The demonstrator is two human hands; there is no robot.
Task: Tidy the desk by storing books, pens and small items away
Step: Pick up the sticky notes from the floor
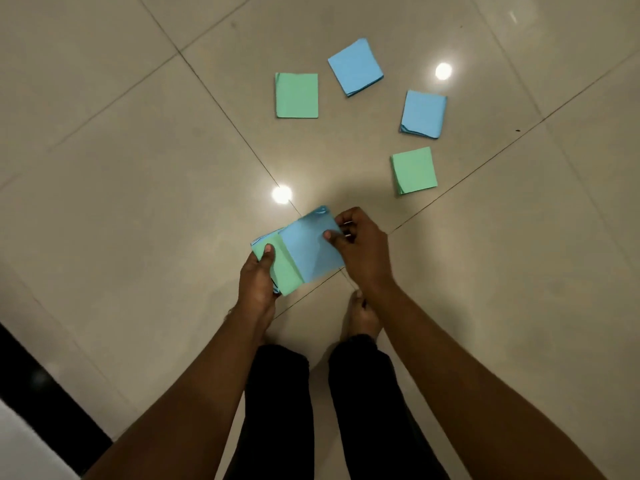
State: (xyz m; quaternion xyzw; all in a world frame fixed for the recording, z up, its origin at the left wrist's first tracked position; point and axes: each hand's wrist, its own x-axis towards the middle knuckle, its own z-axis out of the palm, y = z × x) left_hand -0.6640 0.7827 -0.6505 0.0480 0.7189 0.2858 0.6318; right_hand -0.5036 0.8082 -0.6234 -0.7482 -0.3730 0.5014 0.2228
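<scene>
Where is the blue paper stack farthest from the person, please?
The blue paper stack lies tilted on the tiled floor, upper middle of the head view, between a green stack to its left and another blue stack to its right.

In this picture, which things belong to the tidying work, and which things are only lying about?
Part of the job: the paper stack held by the left hand and right hand; the left green pad, top blue pad, right blue pad and near green pad, lying apart.

Just there: the tiled floor, the black strip at lower left, two light glares.
</scene>
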